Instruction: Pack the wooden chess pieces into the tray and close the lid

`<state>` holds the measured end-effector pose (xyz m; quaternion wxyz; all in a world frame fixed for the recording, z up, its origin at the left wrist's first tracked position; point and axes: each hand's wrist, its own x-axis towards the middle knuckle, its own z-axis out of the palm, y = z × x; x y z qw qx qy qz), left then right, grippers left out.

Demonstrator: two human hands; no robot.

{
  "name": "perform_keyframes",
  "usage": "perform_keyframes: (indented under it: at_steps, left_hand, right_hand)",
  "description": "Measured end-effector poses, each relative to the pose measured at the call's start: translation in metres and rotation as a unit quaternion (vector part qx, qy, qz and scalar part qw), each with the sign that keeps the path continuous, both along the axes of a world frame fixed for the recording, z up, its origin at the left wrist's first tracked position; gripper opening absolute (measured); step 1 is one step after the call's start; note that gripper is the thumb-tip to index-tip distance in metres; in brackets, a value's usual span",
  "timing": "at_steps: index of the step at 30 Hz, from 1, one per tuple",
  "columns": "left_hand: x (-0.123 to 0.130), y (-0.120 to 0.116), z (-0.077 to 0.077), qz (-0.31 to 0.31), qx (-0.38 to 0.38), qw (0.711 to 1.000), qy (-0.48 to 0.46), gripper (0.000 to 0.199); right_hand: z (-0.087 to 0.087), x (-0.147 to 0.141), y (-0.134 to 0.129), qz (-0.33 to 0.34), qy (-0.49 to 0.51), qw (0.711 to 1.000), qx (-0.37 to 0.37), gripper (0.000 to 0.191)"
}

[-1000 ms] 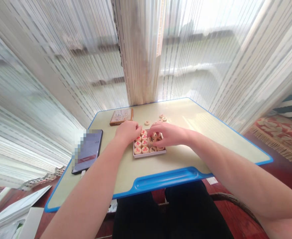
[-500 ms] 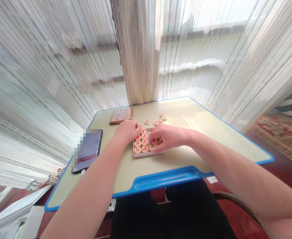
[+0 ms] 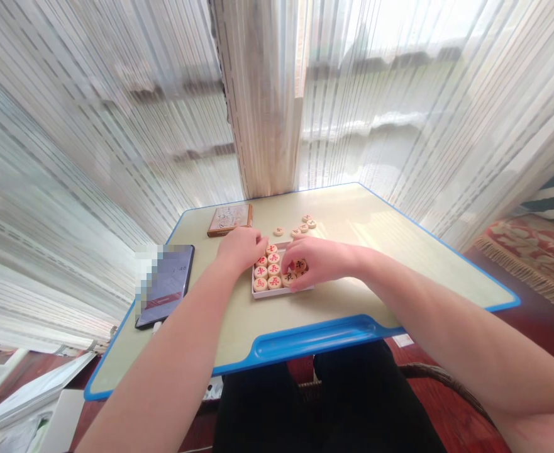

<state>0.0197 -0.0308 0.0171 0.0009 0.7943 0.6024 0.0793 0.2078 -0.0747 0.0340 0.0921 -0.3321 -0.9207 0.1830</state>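
Observation:
A shallow white box [image 3: 283,292] holds round wooden Chinese chess pieces in rows. Red-marked pieces [image 3: 274,270] fill its left side, and black-marked pieces [image 3: 300,265] lie on the right, partly under my right hand. My left hand [image 3: 244,246] rests at the box's far left edge, its fingers curled against the rim. Over the box's right half, my right hand [image 3: 318,259] has thumb and fingers closed around a black-marked piece [image 3: 288,278] near the front side. Several loose pieces [image 3: 304,227] lie on the table just beyond the box.
A brown-edged box lid [image 3: 231,218] lies at the back left of the blue-rimmed table [image 3: 399,264]. A tablet [image 3: 168,283], partly pixelated, sits at the left edge. Curtains [image 3: 267,94] hang right behind the table. A blue tray groove [image 3: 314,336] runs along the front.
Both hands stay nearly where they were. The box and pieces sit very slightly further left in view; otherwise the scene is the same.

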Motion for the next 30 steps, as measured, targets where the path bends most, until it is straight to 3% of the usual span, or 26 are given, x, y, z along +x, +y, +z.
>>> perform_keyframes:
  at_steps: [5, 12, 22, 30]
  left_hand:
    - [0.0001, 0.0004, 0.0006, -0.003, -0.003, 1.000, 0.003, 0.037]
    - [0.0001, 0.0007, -0.0006, 0.000, 0.002, 1.000, 0.004, 0.037]
    - [0.0001, 0.0012, -0.0014, 0.000, 0.006, 1.000, 0.015, 0.038]
    - [-0.0008, 0.0012, -0.0017, -0.005, 0.010, 1.000, 0.013, 0.039]
  right_hand:
    - [0.0010, 0.0004, 0.0000, 0.006, -0.013, 1.000, -0.003, 0.028]
    - [0.0022, 0.0001, -0.0005, 0.007, -0.006, 1.000, -0.002, 0.017]
    - [0.0004, -0.0007, -0.0024, 0.011, 0.006, 1.000, -0.011, 0.018]
    - [0.0031, 0.0013, -0.0026, -0.025, 0.047, 0.998, -0.035, 0.015]
